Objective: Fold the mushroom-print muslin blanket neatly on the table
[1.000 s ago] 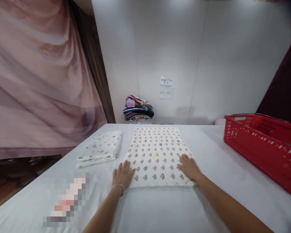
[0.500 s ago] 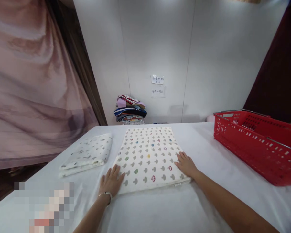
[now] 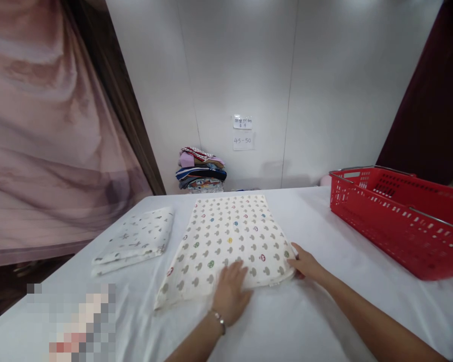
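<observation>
A white cloth [image 3: 230,240] printed with grey and coloured mushrooms lies folded on the white-covered table, its front left corner spread outward. My left hand [image 3: 232,292], with a bracelet at the wrist, is over the cloth's front edge near the middle. Its fingers are stretched out and somewhat blurred. At the right edge, my right hand [image 3: 306,264] has its fingers curled round the cloth's border, which lifts slightly there. To the left lies a second folded white cloth [image 3: 138,236] with a sparse dark print, apart from both hands.
A red plastic basket [image 3: 377,221] with metal handles stands on the table [image 3: 302,216] at the right. Behind the far edge is a stack of folded fabrics [image 3: 201,173] by the wall. A pink curtain [image 3: 60,151] hangs at the left. A blurred-out patch covers the lower left.
My left hand has moved right, from the cloth's left edge to its front middle. The front left corner now reaches further left. My right hand has shifted outward and closed on the right edge.
</observation>
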Demonstrator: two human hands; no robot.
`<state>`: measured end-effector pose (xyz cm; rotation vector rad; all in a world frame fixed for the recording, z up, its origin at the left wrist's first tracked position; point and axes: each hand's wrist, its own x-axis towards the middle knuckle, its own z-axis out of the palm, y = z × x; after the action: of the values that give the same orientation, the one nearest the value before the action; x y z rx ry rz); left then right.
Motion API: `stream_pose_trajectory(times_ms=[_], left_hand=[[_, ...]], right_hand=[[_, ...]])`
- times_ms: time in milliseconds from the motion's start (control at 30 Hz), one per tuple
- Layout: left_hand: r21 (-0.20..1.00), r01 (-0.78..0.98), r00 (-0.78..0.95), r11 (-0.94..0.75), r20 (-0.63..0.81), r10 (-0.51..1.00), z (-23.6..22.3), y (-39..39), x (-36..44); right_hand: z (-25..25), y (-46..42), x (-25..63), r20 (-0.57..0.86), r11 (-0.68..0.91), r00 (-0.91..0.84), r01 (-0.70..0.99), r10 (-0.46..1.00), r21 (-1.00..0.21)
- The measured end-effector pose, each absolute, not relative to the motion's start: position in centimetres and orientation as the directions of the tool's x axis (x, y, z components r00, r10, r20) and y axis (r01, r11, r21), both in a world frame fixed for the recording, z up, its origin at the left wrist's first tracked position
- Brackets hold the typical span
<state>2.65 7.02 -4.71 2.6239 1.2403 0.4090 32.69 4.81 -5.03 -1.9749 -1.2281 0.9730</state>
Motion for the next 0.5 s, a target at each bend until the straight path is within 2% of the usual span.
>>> stream_pose_trajectory(times_ms=[100,200,333,500], left_hand=[[0.353,0.601,0.714,-0.717,0.165,0.68,-4.9,5.0,8.6],[0.342,0.603,0.708,-0.72,0.185,0.681,-4.5,4.3,13.0],[0.266,0.658,0.662,-0.704,0.241,0.71,-3.9,4.7,16.3],[0.191,0.709,0.647,-0.678,0.206,0.734,-3.7,5.8,17.1]], right_hand=[[-3.9,4.2,32.1,-0.412,-0.455,0.259,0.138,0.874,-0.88],[-2.9,3.9,31.5,-0.415,-0.411,0.257,-0.073,0.873,-0.909],[-2.6,3.6,30.9,-0.36,-0.346,0.322,-0.101,0.876,-0.933],[-2.7,3.4,30.6,-0.322,-0.305,0.341,-0.103,0.883,-0.947]])
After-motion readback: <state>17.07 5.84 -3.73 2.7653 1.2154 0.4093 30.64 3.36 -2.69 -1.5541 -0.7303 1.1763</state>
